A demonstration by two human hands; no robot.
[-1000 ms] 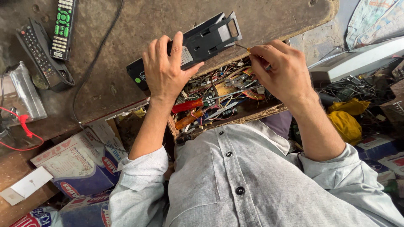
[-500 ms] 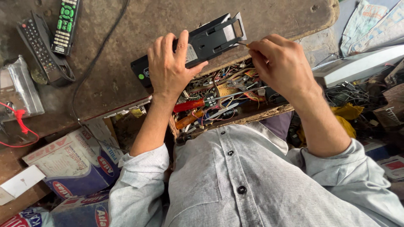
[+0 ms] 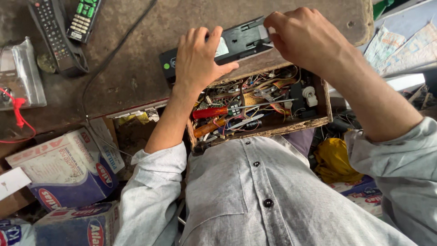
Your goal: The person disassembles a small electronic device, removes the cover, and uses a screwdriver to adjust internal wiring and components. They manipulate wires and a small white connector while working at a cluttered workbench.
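Grip: black device pressed flat by left hand | right hand pinched at its end | steadiness advised over open drawer

Bare tabletop is lying open left of the black device, though a cable is crossing it and two remotes are crowding its far corner, while the open drawer below is brimming with screwdrivers and wires

Worn brown wooden worktop: flat black plastic device at front edge; left of it, black cable, two black remote controls, clear plastic bag.
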